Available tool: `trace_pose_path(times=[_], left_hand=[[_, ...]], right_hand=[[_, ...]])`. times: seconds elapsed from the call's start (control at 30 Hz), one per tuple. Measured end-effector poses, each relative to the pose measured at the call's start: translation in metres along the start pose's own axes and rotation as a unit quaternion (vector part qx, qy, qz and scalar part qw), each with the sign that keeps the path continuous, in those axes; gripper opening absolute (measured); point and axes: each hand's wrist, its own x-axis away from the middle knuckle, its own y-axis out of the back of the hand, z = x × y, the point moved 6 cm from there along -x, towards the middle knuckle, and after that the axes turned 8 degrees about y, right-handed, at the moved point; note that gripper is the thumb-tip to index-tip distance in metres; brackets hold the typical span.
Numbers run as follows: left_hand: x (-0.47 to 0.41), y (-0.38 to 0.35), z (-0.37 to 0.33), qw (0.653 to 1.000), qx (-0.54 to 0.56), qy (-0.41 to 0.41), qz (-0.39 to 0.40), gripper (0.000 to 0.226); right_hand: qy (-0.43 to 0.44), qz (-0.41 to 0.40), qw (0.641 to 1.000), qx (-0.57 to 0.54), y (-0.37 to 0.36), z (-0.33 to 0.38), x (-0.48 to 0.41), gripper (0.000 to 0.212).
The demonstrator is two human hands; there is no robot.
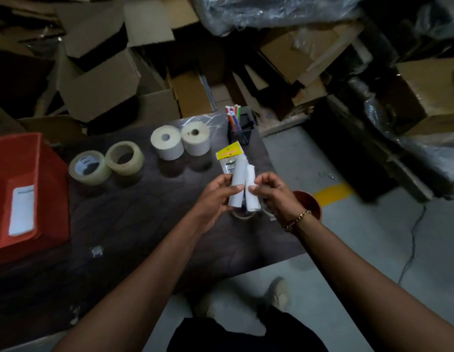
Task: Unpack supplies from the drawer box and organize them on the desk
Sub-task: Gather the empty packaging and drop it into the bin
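My left hand (215, 196) grips a white paper roll (237, 180) together with a clear packet with a yellow header card (228, 152). My right hand (271, 191) pinches a second white roll (251, 189) right beside the first. Both are held above the dark desk (134, 224). On the desk stand two clear tape rolls (90, 167) (124, 157), two white label rolls (167, 142) (196, 138) and a black mesh holder with coloured pens (239, 128). The red drawer box (25, 194) sits at the left with a white piece inside.
Cardboard boxes (101, 87) pile up behind the desk. A red cup (308, 201) stands at the desk's right edge under my right wrist. Something clear lies beneath my hands. Grey floor with a yellow line (332, 193) lies to the right.
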Motion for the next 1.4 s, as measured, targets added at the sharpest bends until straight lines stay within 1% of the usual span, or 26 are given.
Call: trace_pose_path(times=[0.1,0.2,0.3,0.37,0.47,0.6,0.7,0.8,0.93,1.07,1.2,1.27,1.33,1.4], left_hand=[[-0.027,-0.052,-0.011,1.000,-0.001,-0.011,0.017,0.027],[-0.058,-0.110,-0.005,1.000,-0.011,-0.018,0.012,0.031],[-0.095,-0.169,0.017,0.999,-0.028,-0.019,-0.021,0.041],[-0.124,-0.207,0.040,0.997,-0.040,-0.013,-0.060,0.042],[-0.161,-0.268,0.084,0.995,-0.053,0.018,-0.088,0.032],[-0.208,-0.330,0.142,0.992,-0.068,0.076,-0.077,0.020],[-0.247,-0.351,0.184,0.986,-0.075,0.130,-0.067,0.024],[-0.292,-0.356,0.226,0.978,-0.084,0.179,-0.059,0.029],[-0.364,-0.334,0.280,0.967,-0.100,0.217,-0.089,0.036],[-0.436,-0.295,0.341,0.954,-0.113,0.250,-0.117,0.038],[-0.500,-0.253,0.400,0.941,-0.130,0.283,-0.129,0.040],[-0.528,-0.234,0.426,0.936,-0.144,0.293,-0.133,0.039],[-0.551,-0.218,0.446,0.932,-0.145,0.303,-0.136,0.039],[-0.569,-0.207,0.457,0.931,-0.153,0.305,-0.133,0.040]], right_hand=[[0.014,-0.013,0.999,-0.033,0.051,0.019,-0.009,0.026],[0.014,-0.018,0.999,-0.045,0.115,0.026,-0.018,0.023],[-0.017,-0.010,0.999,-0.047,0.188,0.018,-0.026,0.022],[-0.040,-0.015,0.998,-0.043,0.244,0.008,-0.033,0.022],[-0.093,-0.018,0.995,-0.012,0.323,-0.013,-0.038,0.021],[-0.130,-0.021,0.990,0.048,0.410,-0.044,-0.041,0.021],[-0.157,-0.011,0.982,0.100,0.458,-0.079,-0.050,0.022],[-0.188,-0.008,0.972,0.138,0.493,-0.127,-0.070,0.027],[-0.209,-0.031,0.960,0.185,0.520,-0.210,-0.114,0.027],[-0.221,-0.027,0.950,0.221,0.530,-0.306,-0.165,0.028],[-0.230,-0.015,0.943,0.241,0.533,-0.394,-0.215,0.018],[-0.248,-0.014,0.938,0.240,0.535,-0.434,-0.235,0.019],[-0.257,-0.019,0.936,0.239,0.538,-0.467,-0.250,0.022],[-0.255,-0.028,0.935,0.244,0.539,-0.489,-0.263,0.021]])
